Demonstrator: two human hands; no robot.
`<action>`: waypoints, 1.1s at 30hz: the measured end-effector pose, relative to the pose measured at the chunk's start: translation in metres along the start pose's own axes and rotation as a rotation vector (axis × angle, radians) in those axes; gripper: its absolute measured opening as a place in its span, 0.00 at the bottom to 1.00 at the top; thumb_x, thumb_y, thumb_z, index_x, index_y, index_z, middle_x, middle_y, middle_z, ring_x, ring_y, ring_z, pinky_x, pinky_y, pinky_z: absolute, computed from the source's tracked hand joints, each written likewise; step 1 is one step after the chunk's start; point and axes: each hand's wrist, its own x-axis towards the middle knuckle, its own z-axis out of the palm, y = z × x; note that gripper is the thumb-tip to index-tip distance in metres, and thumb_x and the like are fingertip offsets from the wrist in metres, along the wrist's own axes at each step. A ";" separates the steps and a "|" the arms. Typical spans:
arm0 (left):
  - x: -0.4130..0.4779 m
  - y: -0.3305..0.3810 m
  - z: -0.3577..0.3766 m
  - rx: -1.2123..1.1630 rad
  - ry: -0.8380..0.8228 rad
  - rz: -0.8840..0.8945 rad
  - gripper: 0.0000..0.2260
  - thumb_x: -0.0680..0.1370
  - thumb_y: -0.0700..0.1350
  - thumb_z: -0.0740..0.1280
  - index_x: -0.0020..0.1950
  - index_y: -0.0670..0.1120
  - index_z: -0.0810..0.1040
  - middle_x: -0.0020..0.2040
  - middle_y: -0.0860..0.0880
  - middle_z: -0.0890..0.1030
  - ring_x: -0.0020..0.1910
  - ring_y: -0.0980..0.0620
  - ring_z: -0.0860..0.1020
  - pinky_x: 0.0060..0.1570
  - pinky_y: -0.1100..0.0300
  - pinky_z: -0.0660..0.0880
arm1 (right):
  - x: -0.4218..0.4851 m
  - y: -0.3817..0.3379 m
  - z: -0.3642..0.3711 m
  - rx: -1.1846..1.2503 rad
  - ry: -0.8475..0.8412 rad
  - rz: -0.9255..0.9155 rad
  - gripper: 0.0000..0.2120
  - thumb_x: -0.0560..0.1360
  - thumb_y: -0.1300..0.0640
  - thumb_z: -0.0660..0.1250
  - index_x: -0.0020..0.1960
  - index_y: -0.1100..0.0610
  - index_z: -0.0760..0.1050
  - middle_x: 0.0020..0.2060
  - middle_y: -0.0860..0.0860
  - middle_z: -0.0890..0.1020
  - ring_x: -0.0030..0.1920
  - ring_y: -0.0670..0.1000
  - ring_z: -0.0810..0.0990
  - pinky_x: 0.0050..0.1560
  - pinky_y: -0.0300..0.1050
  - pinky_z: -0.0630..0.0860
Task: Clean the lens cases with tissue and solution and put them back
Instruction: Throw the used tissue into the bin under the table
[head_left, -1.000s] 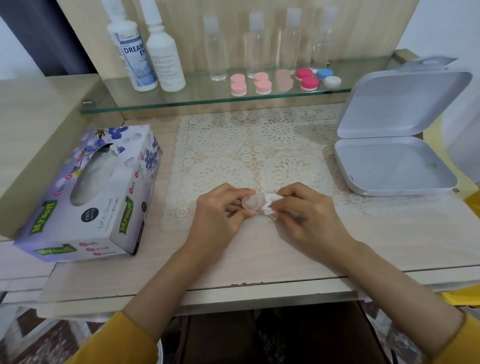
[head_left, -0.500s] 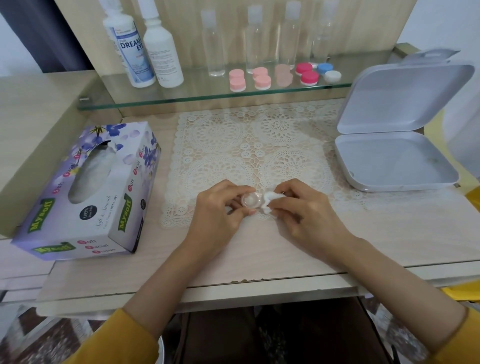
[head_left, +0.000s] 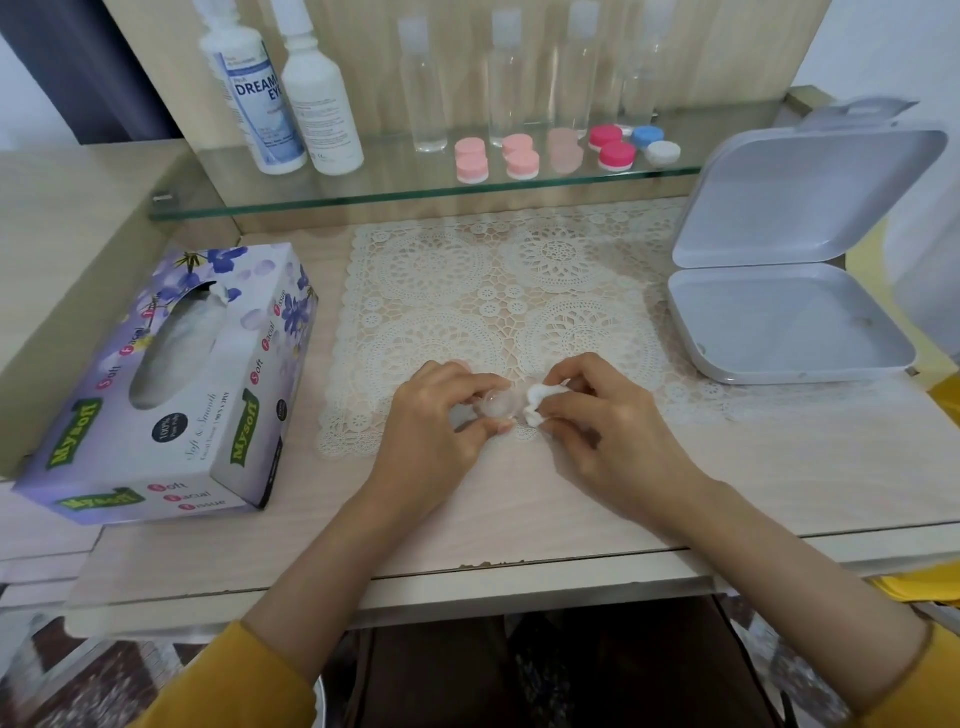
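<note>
At the doily's (head_left: 467, 291) near edge, the left hand (head_left: 436, 421) still pinches the clear case (head_left: 497, 405); the right hand (head_left: 608, 426) keeps pinching the tissue (head_left: 537, 400) against it. Barely changed: wiping seemingly continues, return pending.

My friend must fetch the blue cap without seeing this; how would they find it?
Find the glass shelf above the lace mat. At its right end, past the pink caps, the blue cap sits just behind a white cap. It is the only blue one.
</note>
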 end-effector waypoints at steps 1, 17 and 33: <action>0.000 0.000 0.000 0.001 -0.001 0.003 0.17 0.64 0.53 0.69 0.47 0.44 0.83 0.39 0.47 0.81 0.39 0.57 0.72 0.42 0.64 0.69 | 0.000 0.000 0.000 0.003 -0.007 0.004 0.03 0.68 0.68 0.66 0.40 0.64 0.78 0.46 0.58 0.76 0.35 0.49 0.73 0.34 0.35 0.67; -0.001 0.002 0.001 0.050 0.011 -0.015 0.17 0.65 0.56 0.66 0.47 0.47 0.83 0.37 0.51 0.80 0.39 0.59 0.70 0.40 0.56 0.71 | 0.001 -0.001 -0.001 -0.025 -0.028 0.025 0.02 0.67 0.67 0.65 0.40 0.65 0.76 0.43 0.56 0.75 0.36 0.46 0.68 0.37 0.30 0.65; 0.003 0.013 -0.019 0.007 0.156 -0.195 0.12 0.69 0.45 0.74 0.51 0.44 0.81 0.41 0.52 0.79 0.39 0.62 0.74 0.41 0.76 0.64 | 0.004 -0.018 -0.020 0.174 0.147 0.098 0.09 0.69 0.53 0.64 0.41 0.58 0.79 0.40 0.42 0.76 0.41 0.43 0.74 0.46 0.29 0.67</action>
